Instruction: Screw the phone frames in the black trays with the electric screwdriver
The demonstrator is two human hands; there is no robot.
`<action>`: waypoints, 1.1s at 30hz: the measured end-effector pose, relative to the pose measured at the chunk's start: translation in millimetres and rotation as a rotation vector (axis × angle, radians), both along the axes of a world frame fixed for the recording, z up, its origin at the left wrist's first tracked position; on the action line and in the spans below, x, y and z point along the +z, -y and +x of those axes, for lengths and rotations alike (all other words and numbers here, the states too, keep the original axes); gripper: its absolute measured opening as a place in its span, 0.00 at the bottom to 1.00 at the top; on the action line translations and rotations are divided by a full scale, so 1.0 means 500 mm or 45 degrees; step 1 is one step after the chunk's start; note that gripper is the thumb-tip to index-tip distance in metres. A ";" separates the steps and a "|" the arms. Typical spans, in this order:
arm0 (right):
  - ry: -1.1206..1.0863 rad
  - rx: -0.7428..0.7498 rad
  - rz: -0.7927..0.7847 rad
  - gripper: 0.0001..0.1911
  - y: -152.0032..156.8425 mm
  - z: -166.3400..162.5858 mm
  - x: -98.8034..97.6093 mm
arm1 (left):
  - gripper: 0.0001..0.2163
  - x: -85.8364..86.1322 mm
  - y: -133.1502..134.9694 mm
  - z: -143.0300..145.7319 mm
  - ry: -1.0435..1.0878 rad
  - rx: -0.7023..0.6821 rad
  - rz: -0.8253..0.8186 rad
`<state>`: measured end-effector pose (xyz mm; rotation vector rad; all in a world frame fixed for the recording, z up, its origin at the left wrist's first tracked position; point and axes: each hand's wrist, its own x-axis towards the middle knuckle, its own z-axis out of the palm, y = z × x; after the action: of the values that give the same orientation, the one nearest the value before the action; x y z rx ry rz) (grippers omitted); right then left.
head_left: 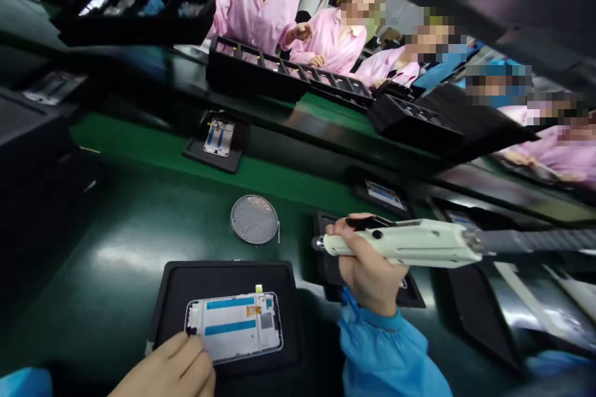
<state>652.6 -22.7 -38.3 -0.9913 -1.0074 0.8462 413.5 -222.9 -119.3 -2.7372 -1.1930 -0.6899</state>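
My right hand point(372, 273) is wrapped around a pale green electric screwdriver point(419, 242). The tool lies nearly level, its tip pointing left and its grey coiled sleeve running off to the right. My left hand point(174, 366) has its fingers bent together at the lower left corner of a phone frame point(233, 342); the fingertips are partly hidden. Silver-white, with two blue strips, a small orange flex piece and a yellow tab, the frame lies on a black tray point(228, 276). Beyond the tray is a round, perforated grey screw dish point(254, 219).
Another black tray point(326, 267) sits partly behind my right hand. More phone frames point(218, 138) lie on trays along the green strip point(153, 152). Black bins point(279, 77) line the far side, with people in pink point(258, 6) behind them. A dark block point(37, 167) stands left.
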 end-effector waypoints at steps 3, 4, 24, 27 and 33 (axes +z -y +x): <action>-0.018 0.162 -0.038 0.12 -0.011 -0.051 -0.012 | 0.15 0.040 -0.069 0.005 -0.143 -0.038 -0.094; -0.023 0.217 -0.049 0.12 -0.015 -0.068 -0.017 | 0.19 0.049 -0.089 0.005 -0.171 -0.024 -0.130; 0.113 0.456 -0.086 0.09 -0.022 -0.149 -0.085 | 0.26 0.028 -0.147 0.011 -0.102 -0.168 -0.244; 0.118 0.457 -0.095 0.08 -0.021 -0.150 -0.089 | 0.25 0.026 -0.148 0.011 -0.099 -0.162 -0.199; 0.056 0.457 -0.106 0.09 -0.023 -0.155 -0.083 | 0.26 0.014 -0.147 0.011 -0.105 -0.170 -0.183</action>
<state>575.2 -11.0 -80.0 -0.9151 -1.2169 1.1737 419.0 -149.5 -112.2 -2.9538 -1.0912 -0.5163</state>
